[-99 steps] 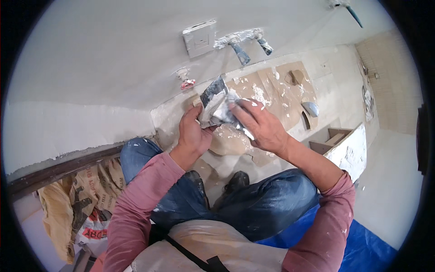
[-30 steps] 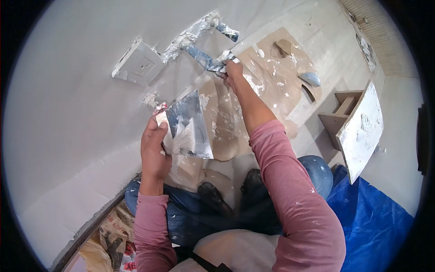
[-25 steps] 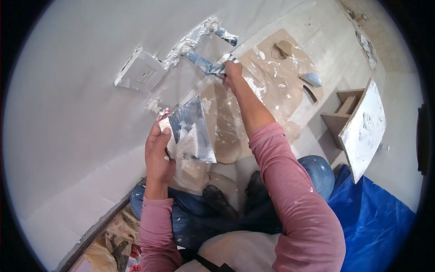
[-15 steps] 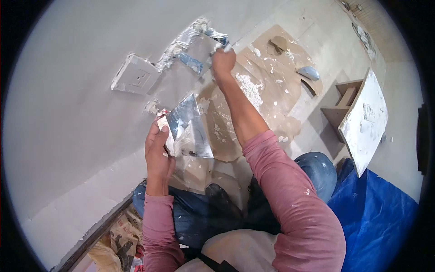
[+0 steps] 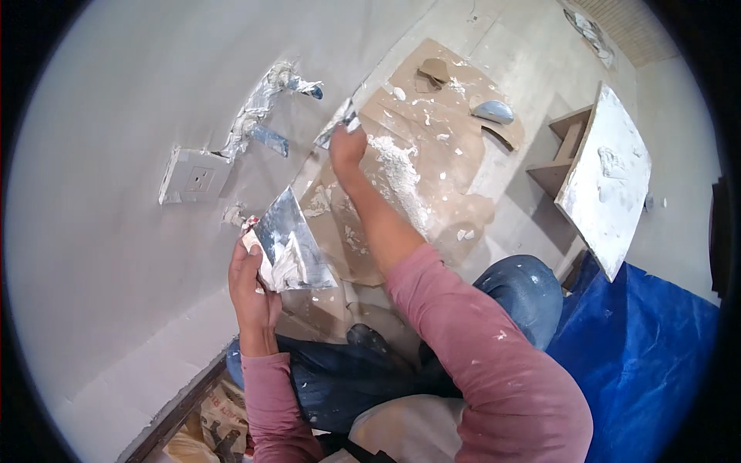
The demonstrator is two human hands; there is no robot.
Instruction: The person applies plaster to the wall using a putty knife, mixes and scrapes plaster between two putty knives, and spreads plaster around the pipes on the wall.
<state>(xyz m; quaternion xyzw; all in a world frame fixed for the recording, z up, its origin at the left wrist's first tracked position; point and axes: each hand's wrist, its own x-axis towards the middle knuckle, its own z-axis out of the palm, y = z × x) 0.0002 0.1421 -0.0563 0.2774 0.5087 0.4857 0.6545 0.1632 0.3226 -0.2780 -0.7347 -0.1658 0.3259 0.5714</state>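
Observation:
My left hand grips the handle of a wide metal putty knife, its blade carrying a smear of white putty. Closed around a second, smaller putty knife, my right hand is stretched forward beside the wall, right of the patched area. On the wall, a rough line of white plaster runs up from a white socket plate. Two blue pipe-like pieces stick out of it: a lower one and an upper one. The smaller knife's handle is mostly hidden by my fingers.
Brown sheeting with white crumbs covers floor along the wall. A curved grey-blue piece lies on it. To the right stand a white-topped wooden stand and a blue tarp; printed bags lie at lower left.
My right hand has drawn back from the plaster patch with its putty knife, uncovering the upper blue piece. The view has shifted, and the left hand's putty knife sits slightly lower and further left.

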